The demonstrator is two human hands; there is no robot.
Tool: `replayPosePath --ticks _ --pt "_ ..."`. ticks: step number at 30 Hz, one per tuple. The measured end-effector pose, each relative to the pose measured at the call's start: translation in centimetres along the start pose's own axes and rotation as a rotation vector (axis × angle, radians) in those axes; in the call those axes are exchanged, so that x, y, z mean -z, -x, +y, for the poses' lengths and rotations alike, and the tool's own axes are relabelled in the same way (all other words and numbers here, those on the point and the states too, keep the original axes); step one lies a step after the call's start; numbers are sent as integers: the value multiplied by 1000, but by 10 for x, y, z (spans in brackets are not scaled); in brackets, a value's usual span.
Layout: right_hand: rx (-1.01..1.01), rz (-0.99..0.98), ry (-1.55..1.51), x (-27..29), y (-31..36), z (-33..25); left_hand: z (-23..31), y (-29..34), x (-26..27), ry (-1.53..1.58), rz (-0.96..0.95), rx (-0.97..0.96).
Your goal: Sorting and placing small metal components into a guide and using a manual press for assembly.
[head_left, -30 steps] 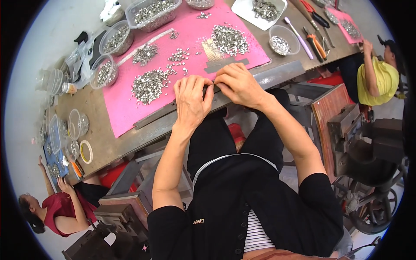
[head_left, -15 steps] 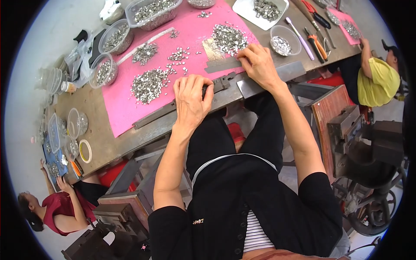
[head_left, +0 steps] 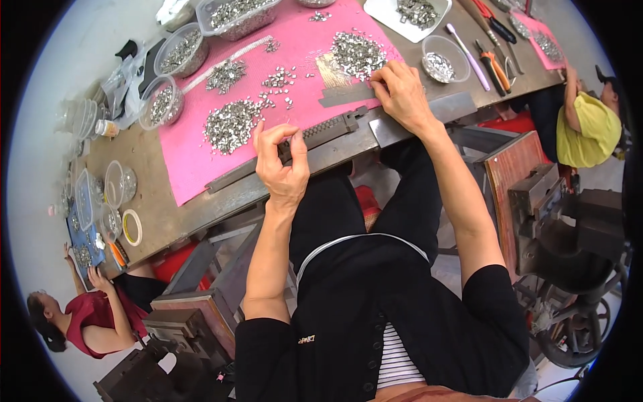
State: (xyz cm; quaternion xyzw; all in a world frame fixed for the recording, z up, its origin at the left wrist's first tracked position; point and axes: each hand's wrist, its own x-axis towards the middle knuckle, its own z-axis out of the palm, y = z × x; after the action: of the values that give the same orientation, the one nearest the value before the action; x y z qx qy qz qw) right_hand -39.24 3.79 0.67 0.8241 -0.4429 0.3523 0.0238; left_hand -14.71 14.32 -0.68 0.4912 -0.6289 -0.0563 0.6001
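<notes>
A long dark metal bar fixture (head_left: 328, 130) with a row of small notches lies along the front edge of the bench. My left hand (head_left: 282, 167) is over its left part, fingers curled and thumb close to the index finger; whatever they hold, if anything, is hidden. My right hand (head_left: 403, 99) is at the right end of a flat grey metal strip (head_left: 343, 95), its fingertips drawn together beside a pile of small silver metal pieces (head_left: 358, 55). What is between those fingertips cannot be made out. Another pile of silver pieces (head_left: 229, 126) lies left, beyond my left hand.
A pink mat (head_left: 181, 174) covers the bench middle, with clear tubs (head_left: 163, 106) of metal pieces at its left. To the right are a round tub (head_left: 462, 61), a purple toothbrush (head_left: 472, 63) and orange-handled pliers (head_left: 494, 69). Co-workers sit at both sides.
My left hand has moved left along the bar and lifted its fingers somewhat, uncovering the notched section. My right hand stays nearly where it was, by the strip.
</notes>
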Motion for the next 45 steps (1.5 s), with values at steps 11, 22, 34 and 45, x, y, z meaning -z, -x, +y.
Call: replayPosePath --ticks 11,22,34,45 --pt "316 -160 -217 -7 4 -78 -5 8 -3 -120 16 -79" --pt "190 -98 -366 7 1 -50 -8 6 -4 -219 -22 -93" --pt "-219 -350 3 83 -32 129 6 -7 -3 -313 -271 -115" --pt "-279 -428 0 74 -34 125 10 -11 -13 -330 -351 -102"
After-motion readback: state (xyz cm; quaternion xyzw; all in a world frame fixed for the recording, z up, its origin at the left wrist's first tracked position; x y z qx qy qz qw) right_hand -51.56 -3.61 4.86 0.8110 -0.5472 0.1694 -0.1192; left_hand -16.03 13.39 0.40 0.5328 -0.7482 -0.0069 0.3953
